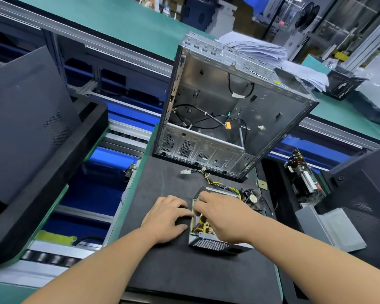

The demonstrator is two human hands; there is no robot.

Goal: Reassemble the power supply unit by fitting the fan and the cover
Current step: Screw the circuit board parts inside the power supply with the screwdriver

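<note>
Two hands, left hand [166, 218] and right hand [223, 216], touch one power supply unit [215, 243].

Empty computer case [228, 106] stands on the black foam mat [162, 176] just beyond the grip point, open side facing the camera, loose black cables and an orange connector [228, 125] inside. Circuit board [305, 178] well right of the grip. Stack of papers [272, 53] far behind, on the green bench [119, 23].
</note>
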